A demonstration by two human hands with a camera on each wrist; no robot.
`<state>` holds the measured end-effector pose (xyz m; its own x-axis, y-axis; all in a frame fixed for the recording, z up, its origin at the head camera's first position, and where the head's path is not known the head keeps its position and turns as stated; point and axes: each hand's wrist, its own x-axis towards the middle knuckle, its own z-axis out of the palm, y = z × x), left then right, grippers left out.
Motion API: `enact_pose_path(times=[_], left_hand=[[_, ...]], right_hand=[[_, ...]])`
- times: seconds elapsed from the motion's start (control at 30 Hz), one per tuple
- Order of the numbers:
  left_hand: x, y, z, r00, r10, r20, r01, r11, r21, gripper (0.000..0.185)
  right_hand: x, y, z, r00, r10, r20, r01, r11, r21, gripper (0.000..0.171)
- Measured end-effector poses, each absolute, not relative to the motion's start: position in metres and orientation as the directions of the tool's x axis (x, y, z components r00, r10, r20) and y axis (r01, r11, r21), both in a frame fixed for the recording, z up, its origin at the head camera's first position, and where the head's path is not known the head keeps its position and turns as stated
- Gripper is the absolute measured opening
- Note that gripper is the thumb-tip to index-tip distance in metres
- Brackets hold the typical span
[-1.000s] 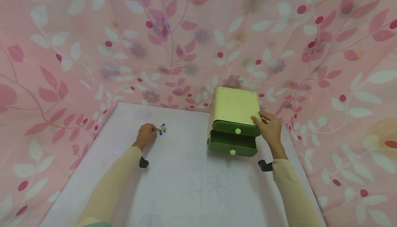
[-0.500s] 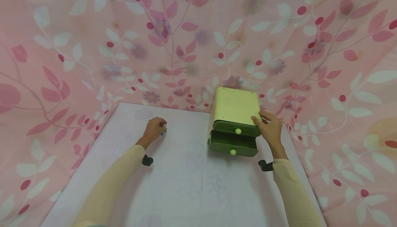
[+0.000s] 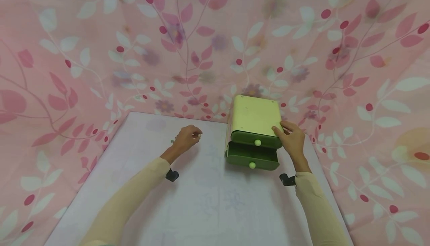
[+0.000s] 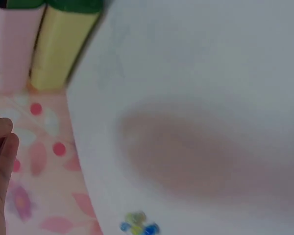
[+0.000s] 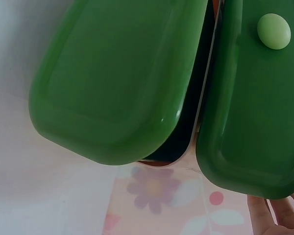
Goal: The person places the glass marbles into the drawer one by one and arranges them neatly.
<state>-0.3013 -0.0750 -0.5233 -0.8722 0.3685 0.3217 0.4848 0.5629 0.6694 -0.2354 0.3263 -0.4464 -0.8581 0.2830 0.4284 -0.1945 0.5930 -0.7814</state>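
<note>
My left hand is above the white table, thumb and fingertips pinched together on a small pale marble. In the left wrist view its fingertips meet at the left edge. Several blue, green and yellow marbles lie on the table behind it, mostly hidden by the hand in the head view. A small drawer cabinet has a pale yellow top and two green drawers. Its lower drawer is pulled out; the upper one is closed. My right hand grips the cabinet's right side near the front corner, thumb on top.
The white tabletop carries everything. Pink floral cloth rises behind it and at both sides. The cabinet stands near the back edge, right of centre. A dark wrist camera mount juts from the left cuff, another mount from the right.
My left hand has picked at the marble cluster and moved right, away from it, toward the cabinet. The right hand and the cabinet stay where they were.
</note>
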Motion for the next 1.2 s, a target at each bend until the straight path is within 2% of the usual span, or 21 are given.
enact_pose_path(times=[0.13,0.33,0.6,0.87,1.0,1.2], left_hand=[[-0.292,-0.056,-0.513,-0.826,0.422,0.374,0.555,0.493,0.67,0.015],[-0.278,-0.029,-0.497,-0.741,0.504,0.443,0.661,0.435,0.612,0.015],[-0.267,0.003,-0.483,-0.638,0.62,0.457,0.751,0.369,0.548,0.015],[-0.259,0.025,-0.486,-0.594,0.705,0.388,0.781,0.39,0.488,0.016],[-0.258,0.033,-0.489,-0.565,0.726,0.392,0.803,0.374,0.465,0.017],[-0.262,0.041,-0.492,-0.561,0.747,0.358,0.805,0.39,0.447,0.019]], right_hand=[[-0.235,0.326,-0.446,-0.858,0.288,0.425,-0.187,0.597,-0.781,0.044],[-0.236,0.327,-0.447,-0.862,0.293,0.415,-0.174,0.598,-0.783,0.045],[-0.235,0.324,-0.444,-0.863,0.296,0.41,-0.168,0.596,-0.785,0.045],[-0.236,0.324,-0.445,-0.863,0.301,0.405,-0.167,0.586,-0.793,0.044],[-0.236,0.325,-0.446,-0.863,0.303,0.405,-0.165,0.589,-0.791,0.044],[-0.236,0.325,-0.446,-0.864,0.303,0.403,-0.167,0.583,-0.795,0.044]])
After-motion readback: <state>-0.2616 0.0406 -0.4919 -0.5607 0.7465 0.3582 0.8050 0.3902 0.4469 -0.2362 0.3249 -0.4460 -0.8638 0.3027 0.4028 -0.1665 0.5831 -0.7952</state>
